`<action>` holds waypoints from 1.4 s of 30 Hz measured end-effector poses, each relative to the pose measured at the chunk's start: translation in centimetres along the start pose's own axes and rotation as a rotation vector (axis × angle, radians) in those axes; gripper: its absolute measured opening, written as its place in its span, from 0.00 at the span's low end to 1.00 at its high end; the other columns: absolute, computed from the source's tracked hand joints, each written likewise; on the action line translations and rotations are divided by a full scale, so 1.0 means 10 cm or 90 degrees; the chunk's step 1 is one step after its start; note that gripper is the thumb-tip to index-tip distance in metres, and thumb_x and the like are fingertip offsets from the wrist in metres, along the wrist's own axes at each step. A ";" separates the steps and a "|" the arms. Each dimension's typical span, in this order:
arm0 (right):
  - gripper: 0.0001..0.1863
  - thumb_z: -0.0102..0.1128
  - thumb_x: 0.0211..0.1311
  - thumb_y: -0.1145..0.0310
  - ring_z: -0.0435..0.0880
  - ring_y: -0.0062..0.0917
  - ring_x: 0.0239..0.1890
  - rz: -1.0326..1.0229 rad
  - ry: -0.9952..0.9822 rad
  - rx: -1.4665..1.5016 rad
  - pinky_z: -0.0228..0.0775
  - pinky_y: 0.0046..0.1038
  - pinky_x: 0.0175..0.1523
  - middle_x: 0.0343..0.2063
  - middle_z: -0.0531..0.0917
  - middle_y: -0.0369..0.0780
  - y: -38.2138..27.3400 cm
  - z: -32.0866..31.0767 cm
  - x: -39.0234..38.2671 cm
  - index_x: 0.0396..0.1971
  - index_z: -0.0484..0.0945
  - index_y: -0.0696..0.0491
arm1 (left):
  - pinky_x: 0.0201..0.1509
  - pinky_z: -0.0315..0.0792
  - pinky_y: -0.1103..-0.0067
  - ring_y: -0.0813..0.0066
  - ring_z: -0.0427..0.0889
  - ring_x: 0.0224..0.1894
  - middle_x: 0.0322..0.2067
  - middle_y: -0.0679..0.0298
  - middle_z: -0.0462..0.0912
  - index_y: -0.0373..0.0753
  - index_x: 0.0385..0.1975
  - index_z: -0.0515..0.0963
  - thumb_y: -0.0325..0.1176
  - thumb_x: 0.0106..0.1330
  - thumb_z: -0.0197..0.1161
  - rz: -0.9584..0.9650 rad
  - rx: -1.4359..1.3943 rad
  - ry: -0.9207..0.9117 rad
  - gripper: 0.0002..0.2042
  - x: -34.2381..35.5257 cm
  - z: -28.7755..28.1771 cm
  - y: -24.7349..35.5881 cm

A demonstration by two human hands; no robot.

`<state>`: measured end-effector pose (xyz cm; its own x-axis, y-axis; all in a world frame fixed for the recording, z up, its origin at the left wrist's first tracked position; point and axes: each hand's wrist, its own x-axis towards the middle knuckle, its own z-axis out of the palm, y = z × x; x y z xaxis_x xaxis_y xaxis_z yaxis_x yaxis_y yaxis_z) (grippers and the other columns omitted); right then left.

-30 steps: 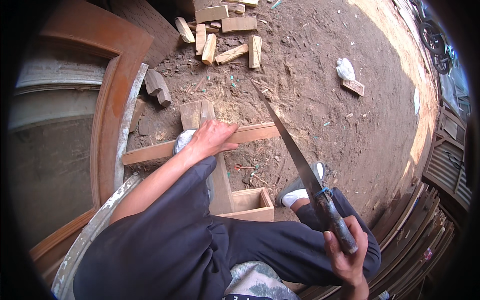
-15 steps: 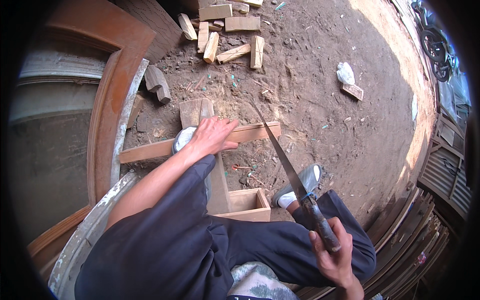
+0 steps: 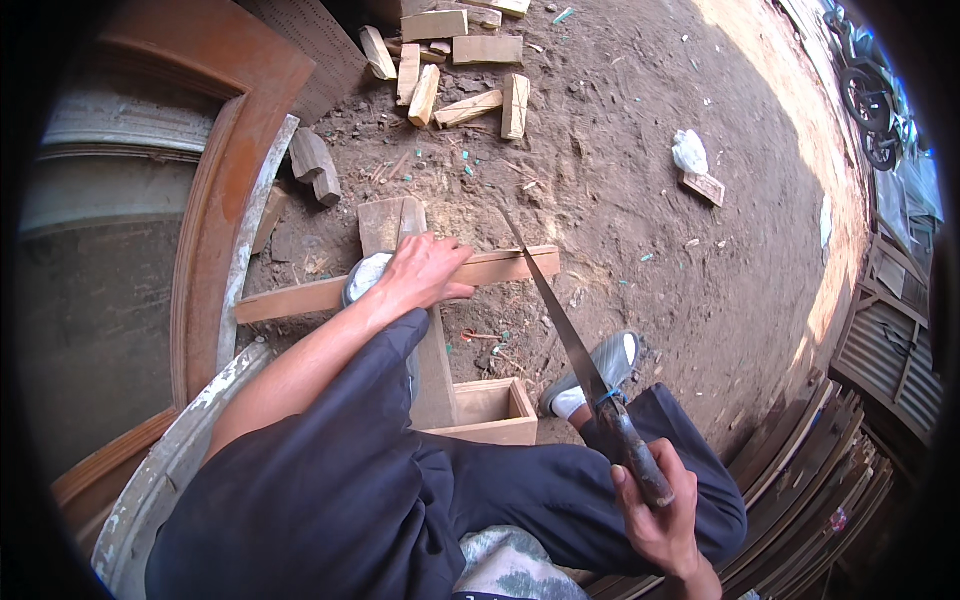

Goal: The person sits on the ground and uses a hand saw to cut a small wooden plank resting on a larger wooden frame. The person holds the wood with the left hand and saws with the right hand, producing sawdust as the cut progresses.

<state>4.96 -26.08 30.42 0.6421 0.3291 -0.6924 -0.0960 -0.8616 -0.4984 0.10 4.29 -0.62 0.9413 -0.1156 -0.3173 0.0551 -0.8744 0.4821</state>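
A narrow wooden batten [image 3: 295, 301] lies crosswise over a wider plank [image 3: 435, 375] on the ground. My left hand [image 3: 425, 268] grips the batten from above, its fingers over the wood, beside my left foot [image 3: 366, 274], which also rests on it. In my right hand [image 3: 662, 520] is the dark, worn handle of a handsaw [image 3: 568, 335], bound with a blue tie near the blade. The long blade slants up and left, crossing the batten near its right end. Whether the teeth touch the wood is hard to make out.
An open wooden box [image 3: 497, 431] stands between my legs. Several cut wood blocks [image 3: 487, 50] lie on the dirt ahead. A wooden door frame [image 3: 208, 240] stands at left, stacked boards [image 3: 800, 480] at lower right. A white plastic bag [image 3: 690, 152] sits on a block farther right.
The saw and my right hand have shifted slightly left and toward me, along with a small shift of the whole view. My left hand stays on the batten.
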 end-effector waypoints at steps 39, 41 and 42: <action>0.13 0.66 0.62 0.74 0.67 0.22 0.11 0.033 0.100 0.228 0.60 0.31 0.21 0.10 0.69 0.40 0.28 0.82 -0.50 0.19 0.73 0.57 | 0.52 0.81 0.59 0.51 0.84 0.49 0.41 0.54 0.85 0.37 0.47 0.74 0.42 0.58 0.77 0.029 -0.047 -0.093 0.24 0.09 -0.08 0.04; 0.12 0.68 0.59 0.74 0.69 0.19 0.11 0.030 0.069 0.178 0.62 0.27 0.21 0.10 0.72 0.37 0.45 0.82 -0.48 0.19 0.74 0.57 | 0.52 0.82 0.60 0.51 0.85 0.49 0.41 0.54 0.86 0.36 0.46 0.74 0.43 0.59 0.77 0.026 -0.052 -0.087 0.24 0.08 -0.11 0.05; 0.10 0.65 0.56 0.77 0.69 0.25 0.09 0.016 0.088 0.151 0.63 0.31 0.20 0.09 0.71 0.40 0.39 0.81 -0.47 0.18 0.74 0.58 | 0.50 0.82 0.59 0.51 0.85 0.48 0.40 0.54 0.86 0.36 0.45 0.74 0.43 0.59 0.77 0.029 -0.048 -0.081 0.23 0.09 -0.11 0.06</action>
<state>-4.56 -27.90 27.51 0.7334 0.2392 -0.6363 -0.2775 -0.7492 -0.6015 1.30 4.15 0.26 0.8937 -0.2174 -0.3924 0.0429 -0.8293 0.5571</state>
